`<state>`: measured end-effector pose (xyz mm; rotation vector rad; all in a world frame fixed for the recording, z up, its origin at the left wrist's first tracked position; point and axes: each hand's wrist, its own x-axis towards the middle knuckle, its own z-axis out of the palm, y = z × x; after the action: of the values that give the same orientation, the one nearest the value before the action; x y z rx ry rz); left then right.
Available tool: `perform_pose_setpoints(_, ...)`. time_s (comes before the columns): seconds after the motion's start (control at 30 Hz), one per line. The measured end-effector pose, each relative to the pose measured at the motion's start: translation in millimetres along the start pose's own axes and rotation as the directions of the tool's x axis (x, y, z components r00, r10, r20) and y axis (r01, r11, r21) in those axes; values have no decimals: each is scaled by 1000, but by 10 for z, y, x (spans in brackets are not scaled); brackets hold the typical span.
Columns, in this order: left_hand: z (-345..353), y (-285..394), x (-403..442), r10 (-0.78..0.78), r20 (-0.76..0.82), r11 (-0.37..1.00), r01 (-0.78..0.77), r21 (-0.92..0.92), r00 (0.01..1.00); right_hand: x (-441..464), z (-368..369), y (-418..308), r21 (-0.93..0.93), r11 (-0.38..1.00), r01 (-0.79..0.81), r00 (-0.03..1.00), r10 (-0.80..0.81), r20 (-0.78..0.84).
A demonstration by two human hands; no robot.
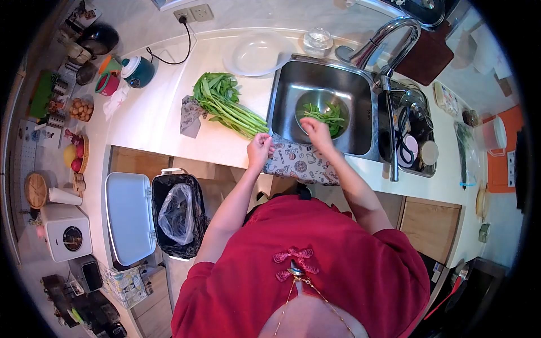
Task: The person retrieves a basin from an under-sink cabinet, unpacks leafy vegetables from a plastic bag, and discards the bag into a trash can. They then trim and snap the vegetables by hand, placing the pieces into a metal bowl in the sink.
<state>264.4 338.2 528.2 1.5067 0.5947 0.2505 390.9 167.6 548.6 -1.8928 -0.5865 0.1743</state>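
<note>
A bunch of leafy green vegetables (228,107) lies on the counter, leaves at the back left and stems pointing toward the sink's front corner. At the stem ends is my left hand (259,152), its fingers curled together; whether a stem is pinched in them cannot be made out. Over the sink, my right hand (317,135) reaches above the near left side of a metal bowl (344,130), fingers drawn together. Anything between them is hidden. Short pieces of the greens (328,115) lie in the bowl, which sits in the sink (360,101).
A clear plate (251,53) and a glass bowl (318,40) stand behind. The faucet (389,62) arches at the sink's right, beside a rack of dishes (417,124). A patterned cloth (301,163) hangs over the front edge. An open trash bin (177,211) stands below left.
</note>
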Motion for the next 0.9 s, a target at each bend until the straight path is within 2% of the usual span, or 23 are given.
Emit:
perform_pose_setpoints(0.03,1,-8,8,1,0,1000,-1,-1,1000,-83,87,-9,-40,996,85,996,-86,-10)
perform_pose_setpoints(0.07,2,-20,12,6,-4,1000,-7,-10,1000,-179,144,-13,-107,990,95,995,-95,11)
perform_pose_setpoints(0.13,-3,-41,16,12,-8,1000,-12,-19,1000,-328,238,-8,-254,917,308,951,-299,73)
perform_pose_setpoints(0.17,-6,-52,16,22,-2,999,-22,-41,1000,-398,277,-4,-254,917,308,951,-299,74)
perform_pose_setpoints(0.23,-14,-39,8,33,1,997,-33,-63,999,-519,338,-58,-316,820,477,878,-456,143)
perform_pose_setpoints(0.27,-20,-30,8,17,11,998,-16,-63,1000,-572,356,-83,-312,820,480,877,-458,144)
perform_pose_setpoints(0.33,-33,-35,9,0,16,998,1,-62,1000,-646,389,-129,-402,740,539,841,-453,295)
perform_pose_setpoints(0.53,-75,-24,26,-8,11,996,9,-93,1000,-632,397,-68,-395,752,528,846,-423,326)
perform_pose_setpoints(0.6,-107,-9,15,-38,-14,973,34,-228,999,-636,407,-78,-388,750,536,839,-421,344)
perform_pose_setpoints(0.63,-122,2,14,-35,-29,974,27,-226,999,-633,408,-81,-383,757,530,843,-420,336)
perform_pose_setpoints(0.73,-177,38,31,-59,-217,952,-11,-306,974,-626,417,-99,-369,766,526,846,-426,322)
perform_pose_setpoints(0.9,-295,214,148,-83,-368,968,-12,-249,926,-629,437,-91,-404,750,524,850,-431,304)
